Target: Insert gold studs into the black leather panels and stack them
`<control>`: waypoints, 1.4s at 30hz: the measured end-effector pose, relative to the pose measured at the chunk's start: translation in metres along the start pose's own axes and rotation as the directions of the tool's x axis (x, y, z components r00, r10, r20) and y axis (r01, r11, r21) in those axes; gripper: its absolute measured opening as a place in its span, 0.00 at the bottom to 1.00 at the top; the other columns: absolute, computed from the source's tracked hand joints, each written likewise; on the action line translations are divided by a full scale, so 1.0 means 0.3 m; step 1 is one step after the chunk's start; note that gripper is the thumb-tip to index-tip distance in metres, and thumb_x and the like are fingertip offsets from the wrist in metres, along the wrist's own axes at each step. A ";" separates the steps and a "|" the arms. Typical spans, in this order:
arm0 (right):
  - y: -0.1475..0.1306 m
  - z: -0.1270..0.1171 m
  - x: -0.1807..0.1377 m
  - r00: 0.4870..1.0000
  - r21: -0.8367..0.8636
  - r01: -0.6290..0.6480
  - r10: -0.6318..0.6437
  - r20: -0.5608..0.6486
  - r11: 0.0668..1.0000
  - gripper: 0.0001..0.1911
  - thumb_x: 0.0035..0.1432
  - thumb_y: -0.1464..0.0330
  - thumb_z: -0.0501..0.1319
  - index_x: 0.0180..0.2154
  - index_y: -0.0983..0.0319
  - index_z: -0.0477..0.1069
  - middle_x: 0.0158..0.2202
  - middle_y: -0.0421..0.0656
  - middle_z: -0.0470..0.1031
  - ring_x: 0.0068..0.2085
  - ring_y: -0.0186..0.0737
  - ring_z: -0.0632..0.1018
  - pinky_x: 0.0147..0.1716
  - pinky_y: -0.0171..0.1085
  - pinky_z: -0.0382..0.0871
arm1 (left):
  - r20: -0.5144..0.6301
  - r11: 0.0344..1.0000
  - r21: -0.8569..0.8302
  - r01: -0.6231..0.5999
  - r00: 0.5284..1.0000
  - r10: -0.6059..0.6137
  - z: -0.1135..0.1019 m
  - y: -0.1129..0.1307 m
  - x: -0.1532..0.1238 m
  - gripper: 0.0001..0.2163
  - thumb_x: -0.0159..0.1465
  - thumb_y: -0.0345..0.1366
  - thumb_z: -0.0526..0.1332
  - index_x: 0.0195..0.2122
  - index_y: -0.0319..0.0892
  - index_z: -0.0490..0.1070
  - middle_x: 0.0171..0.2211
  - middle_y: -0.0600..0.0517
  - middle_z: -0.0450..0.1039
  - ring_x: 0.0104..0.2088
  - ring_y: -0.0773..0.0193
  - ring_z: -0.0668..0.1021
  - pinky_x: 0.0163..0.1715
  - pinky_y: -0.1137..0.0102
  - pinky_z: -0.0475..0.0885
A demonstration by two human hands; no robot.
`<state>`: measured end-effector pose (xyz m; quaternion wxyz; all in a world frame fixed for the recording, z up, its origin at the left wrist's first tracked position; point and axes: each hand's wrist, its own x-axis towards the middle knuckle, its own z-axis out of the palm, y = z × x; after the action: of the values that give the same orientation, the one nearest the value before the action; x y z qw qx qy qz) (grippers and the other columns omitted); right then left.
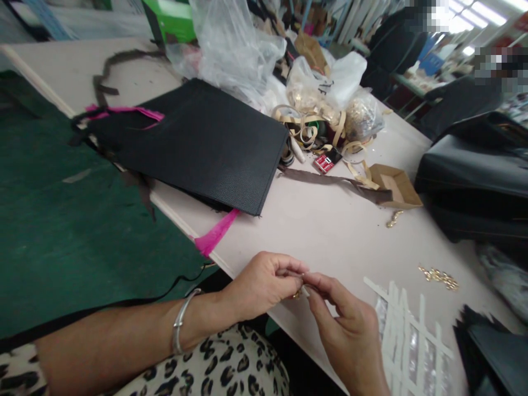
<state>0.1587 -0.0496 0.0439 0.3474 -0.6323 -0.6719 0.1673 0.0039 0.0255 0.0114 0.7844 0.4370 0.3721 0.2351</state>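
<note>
**A:** What is the largest thing here?

**B:** A pale desk (325, 220), running diagonally across the view. On its far left side lies a flat black leather-look piece (198, 143), with a bright pink strip (216, 234) hanging out at its near edge. At the right is a bulky black leather-look item (466, 165).

**A:** And the middle-sized things?

**B:** A clear plastic bag (231, 49) sits behind the flat black piece. Nearer the person, white strips (398, 324) lie crossed beside the right hand (348, 322). The left hand (262, 286) meets the right at the desk's near edge, fingertips together. Beyond them is an open cardboard box (396, 187).

**A:** What are the hands doing?

**B:** Both pinch, thumb against fingers, around a small gold-coloured item (297, 295). It sits between the fingertips, mostly hidden, so its exact shape is unclear.

**A:** How far along is it?

**B:** Partway, I judge: this item is in hand and does not look finished with. Loose gold pieces (439, 277) lie in a cluster past the strips, with a smaller group (395, 219) near the box, seemingly unused. Nothing clearly shows as completed.
</note>
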 end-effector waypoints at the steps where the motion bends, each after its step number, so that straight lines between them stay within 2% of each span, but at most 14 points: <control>1: -0.001 0.003 -0.001 1.000 0.006 -0.006 0.006 -0.008 1.000 0.11 0.62 0.73 0.61 0.45 0.57 0.78 0.39 0.37 0.83 0.37 0.31 0.83 0.41 0.25 0.76 | 0.007 1.000 -0.001 0.000 1.000 0.000 -0.001 0.000 -0.002 0.17 0.54 0.36 0.63 0.43 0.35 0.78 0.38 0.44 0.82 0.36 0.59 0.80 0.38 0.66 0.70; 5: -0.003 0.013 0.003 0.999 0.061 -0.050 0.051 -0.011 0.997 0.12 0.62 0.73 0.61 0.45 0.56 0.78 0.40 0.36 0.84 0.39 0.30 0.84 0.42 0.24 0.76 | 0.017 1.000 -0.009 -0.004 1.000 0.004 -0.007 -0.001 -0.010 0.19 0.55 0.37 0.62 0.46 0.35 0.78 0.42 0.43 0.82 0.39 0.56 0.81 0.41 0.65 0.71; 11: -0.007 0.017 0.012 0.997 0.082 -0.079 0.080 -0.007 0.993 0.10 0.62 0.72 0.61 0.43 0.58 0.79 0.39 0.38 0.84 0.38 0.34 0.84 0.40 0.27 0.78 | 0.035 0.999 -0.020 -0.025 0.999 0.026 -0.015 0.002 -0.009 0.18 0.55 0.35 0.62 0.47 0.37 0.79 0.43 0.44 0.82 0.41 0.57 0.81 0.42 0.66 0.71; 15: -0.010 0.015 0.010 0.996 0.075 -0.089 0.089 -0.001 0.993 0.10 0.62 0.72 0.61 0.44 0.58 0.79 0.39 0.39 0.84 0.39 0.35 0.84 0.41 0.29 0.78 | 0.066 0.999 0.005 -0.050 0.997 0.050 -0.013 0.010 -0.014 0.17 0.58 0.32 0.60 0.47 0.39 0.80 0.40 0.48 0.83 0.39 0.60 0.81 0.40 0.69 0.71; 20: -0.016 0.014 0.007 0.998 0.050 -0.066 0.067 -0.016 0.997 0.11 0.62 0.72 0.61 0.43 0.58 0.79 0.38 0.39 0.84 0.37 0.35 0.84 0.40 0.29 0.79 | 0.098 0.998 0.012 -0.069 0.993 0.068 -0.010 0.023 -0.026 0.17 0.59 0.31 0.59 0.47 0.42 0.80 0.37 0.50 0.83 0.37 0.63 0.80 0.39 0.71 0.71; 28: -0.039 0.021 -0.006 0.998 -0.058 0.016 -0.020 -0.055 0.998 0.12 0.63 0.73 0.59 0.46 0.58 0.77 0.40 0.39 0.83 0.39 0.35 0.83 0.41 0.29 0.77 | 0.022 0.996 0.045 -0.079 0.997 0.078 -0.012 0.010 -0.010 0.15 0.56 0.33 0.60 0.42 0.36 0.81 0.35 0.48 0.83 0.34 0.61 0.81 0.37 0.69 0.72; 32: -0.045 0.007 0.003 0.999 -0.062 0.035 -0.032 0.043 0.997 0.13 0.64 0.72 0.59 0.49 0.58 0.75 0.43 0.43 0.80 0.40 0.36 0.81 0.40 0.32 0.76 | 0.006 0.996 -0.088 -0.035 0.999 0.036 -0.010 0.016 -0.001 0.19 0.51 0.33 0.63 0.45 0.34 0.78 0.38 0.45 0.83 0.38 0.57 0.82 0.43 0.65 0.74; 34: -0.043 -0.003 0.011 0.993 -0.061 0.037 -0.030 0.116 0.997 0.14 0.65 0.71 0.58 0.50 0.57 0.75 0.41 0.44 0.78 0.39 0.37 0.80 0.39 0.33 0.75 | 0.007 0.995 -0.096 -0.008 1.000 0.009 -0.011 0.024 -0.001 0.22 0.49 0.30 0.62 0.47 0.34 0.76 0.38 0.46 0.83 0.39 0.58 0.82 0.43 0.67 0.74; 39: -0.024 -0.011 0.034 0.966 -0.057 0.058 -0.042 0.254 0.997 0.16 0.66 0.67 0.58 0.54 0.54 0.74 0.35 0.42 0.75 0.33 0.36 0.79 0.32 0.32 0.74 | 0.008 0.992 -0.086 0.094 0.996 -0.093 -0.027 0.047 -0.001 0.25 0.43 0.27 0.58 0.45 0.35 0.77 0.32 0.52 0.82 0.31 0.64 0.80 0.34 0.73 0.71; 42: -0.009 0.006 0.053 0.959 -0.008 0.099 -0.094 0.268 0.995 0.15 0.67 0.62 0.58 0.52 0.54 0.75 0.31 0.42 0.77 0.27 0.36 0.78 0.29 0.30 0.74 | 0.005 0.989 -0.090 0.118 0.993 -0.119 -0.044 0.066 -0.003 0.24 0.40 0.27 0.57 0.41 0.36 0.78 0.26 0.56 0.79 0.24 0.69 0.76 0.28 0.74 0.68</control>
<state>0.1562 -0.0343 0.0483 0.2547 -0.5742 -0.7444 0.2265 -0.0078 0.0417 0.0244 0.8158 0.3782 0.3867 0.2047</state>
